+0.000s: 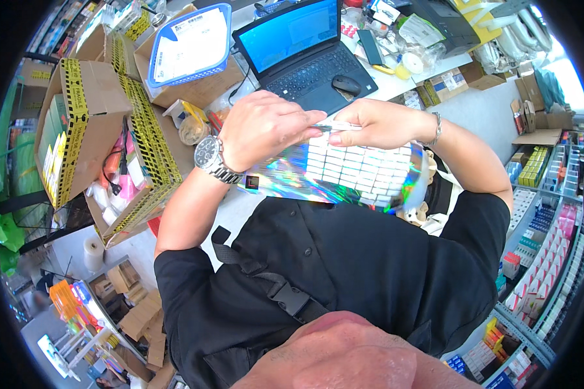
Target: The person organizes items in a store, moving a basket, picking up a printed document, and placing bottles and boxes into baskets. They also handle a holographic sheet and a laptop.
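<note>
My left hand (270,128), below a metal wristwatch (208,153), is closed, its thumb and fingertips pinching the upper edge of a shiny rainbow-coloured packet (347,170). The packet hangs before my chest and shows rows of white rectangles, with a dark square in its left corner. Close beside, my right hand (384,123), with a bracelet (437,128) on the wrist, pinches the same edge between thumb and fingers. The fingertips of both hands nearly meet there. What lies inside the packet, if anything, I cannot make out.
Beyond my hands an open laptop (305,55) stands on the desk, a black mouse (346,85) on it. A blue basket (189,45) holds papers at the far left. Open cartons (87,107) with yellow-black tape crowd the left; shelves of small boxes (545,259) line the right.
</note>
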`<state>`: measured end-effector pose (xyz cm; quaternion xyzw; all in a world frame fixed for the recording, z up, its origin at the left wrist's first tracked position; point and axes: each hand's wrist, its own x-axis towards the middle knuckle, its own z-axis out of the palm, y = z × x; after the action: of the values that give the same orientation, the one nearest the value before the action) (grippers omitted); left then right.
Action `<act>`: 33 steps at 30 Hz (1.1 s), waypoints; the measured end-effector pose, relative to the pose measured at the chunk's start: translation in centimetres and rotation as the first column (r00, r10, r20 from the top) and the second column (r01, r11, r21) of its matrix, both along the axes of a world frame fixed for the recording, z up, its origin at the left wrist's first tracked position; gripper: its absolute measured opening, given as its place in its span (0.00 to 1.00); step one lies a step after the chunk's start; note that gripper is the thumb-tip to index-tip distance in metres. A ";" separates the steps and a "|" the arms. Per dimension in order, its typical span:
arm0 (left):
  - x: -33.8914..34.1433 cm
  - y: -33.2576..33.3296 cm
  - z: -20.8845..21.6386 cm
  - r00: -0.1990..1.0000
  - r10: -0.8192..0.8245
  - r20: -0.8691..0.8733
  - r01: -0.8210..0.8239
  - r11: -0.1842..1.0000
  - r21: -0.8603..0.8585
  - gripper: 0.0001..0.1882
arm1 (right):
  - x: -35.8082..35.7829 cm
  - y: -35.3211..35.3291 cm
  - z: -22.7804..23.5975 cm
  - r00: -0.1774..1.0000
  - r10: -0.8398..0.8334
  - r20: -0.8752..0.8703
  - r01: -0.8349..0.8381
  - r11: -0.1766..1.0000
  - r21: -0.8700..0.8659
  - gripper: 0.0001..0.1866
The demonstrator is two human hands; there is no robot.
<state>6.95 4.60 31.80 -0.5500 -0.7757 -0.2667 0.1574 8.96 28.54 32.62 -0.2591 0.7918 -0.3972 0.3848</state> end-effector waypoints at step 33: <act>-3.0 -2.5 -4.4 0.931 0.334 0.145 -0.335 0.942 -0.022 0.13 | -10.8 -2.8 -3.2 0.844 0.299 -0.445 -0.335 0.942 -0.002 0.17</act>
<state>3.94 2.10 27.35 -0.3886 -0.8670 -0.2769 0.1438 -1.87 25.69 29.44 -0.4842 0.7876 -0.2908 0.2465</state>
